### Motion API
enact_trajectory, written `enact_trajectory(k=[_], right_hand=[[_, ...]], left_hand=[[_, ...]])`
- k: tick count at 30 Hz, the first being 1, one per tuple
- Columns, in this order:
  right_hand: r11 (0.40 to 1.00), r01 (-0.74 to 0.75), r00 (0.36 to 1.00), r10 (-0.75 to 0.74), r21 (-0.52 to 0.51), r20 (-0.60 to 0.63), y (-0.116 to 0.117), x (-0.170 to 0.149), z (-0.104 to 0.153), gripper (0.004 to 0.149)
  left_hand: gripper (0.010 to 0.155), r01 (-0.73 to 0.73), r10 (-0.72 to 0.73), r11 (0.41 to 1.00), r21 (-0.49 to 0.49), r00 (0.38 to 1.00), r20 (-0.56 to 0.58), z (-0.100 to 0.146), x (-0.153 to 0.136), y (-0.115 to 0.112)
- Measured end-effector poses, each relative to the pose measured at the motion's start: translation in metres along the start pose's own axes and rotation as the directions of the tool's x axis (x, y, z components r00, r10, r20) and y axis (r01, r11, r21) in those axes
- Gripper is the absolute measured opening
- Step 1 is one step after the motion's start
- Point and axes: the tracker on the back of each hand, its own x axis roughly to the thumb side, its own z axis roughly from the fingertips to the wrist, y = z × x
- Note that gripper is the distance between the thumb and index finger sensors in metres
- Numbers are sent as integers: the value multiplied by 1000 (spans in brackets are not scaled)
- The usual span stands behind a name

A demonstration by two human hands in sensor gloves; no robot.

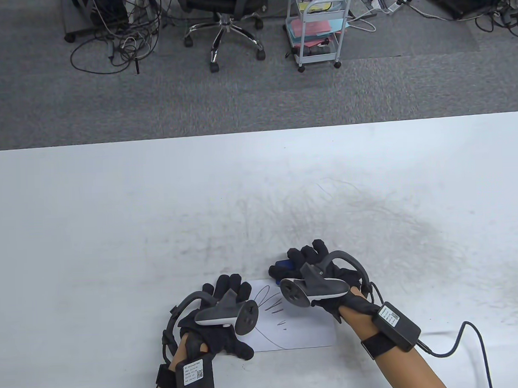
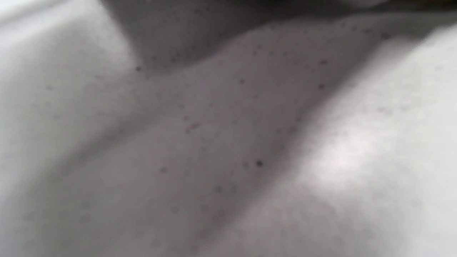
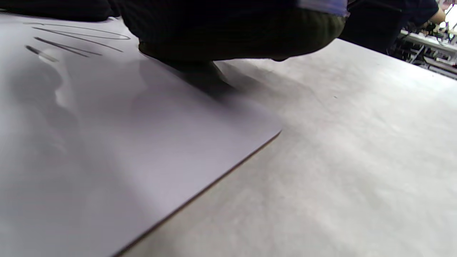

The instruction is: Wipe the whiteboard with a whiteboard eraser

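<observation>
A small whiteboard (image 1: 298, 332) with dark pen strokes (image 1: 271, 306) lies flat on the table near the front edge. My left hand (image 1: 228, 337) rests on its left edge, fingers stretched forward. My right hand (image 1: 306, 260) grips a blue whiteboard eraser (image 1: 283, 266) at the board's far edge. In the right wrist view the eraser's dark felt (image 3: 232, 39) presses on the whiteboard (image 3: 107, 150), with pen strokes (image 3: 71, 39) to its left. The left wrist view shows only blurred table surface.
The white table (image 1: 116, 228) carries grey smudges (image 1: 349, 216) beyond the board. A cable (image 1: 472, 339) runs from my right wrist pack across the table at the front right. An office chair (image 1: 225, 25) and a white cart (image 1: 319, 26) stand on the floor beyond the table.
</observation>
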Motion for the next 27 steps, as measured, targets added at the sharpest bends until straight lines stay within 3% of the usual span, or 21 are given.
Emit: enact_trajectory(k=[4, 8, 16, 22, 27], right_hand=[[995, -82, 994, 86, -49, 70, 2, 17, 21, 54], [985, -148, 973, 161, -87, 165, 7, 47, 61, 55], [969, -205, 943, 233, -138, 238, 16, 84, 118, 54], [986, -145, 963, 159, -81, 219, 13, 78, 108, 54], [997, -78, 984, 81, -27, 157, 7, 57, 72, 55]], left_hand=[[133, 0, 0, 1000, 0, 1000, -2, 0, 0, 0], [133, 0, 0, 1000, -1, 1000, -4, 0, 0, 0], [133, -1, 1, 1000, 0, 1000, -5, 0, 0, 0], [133, -1, 1, 1000, 1, 1000, -4, 0, 0, 0], [133, -2, 2, 1000, 1, 1000, -2, 0, 0, 0]])
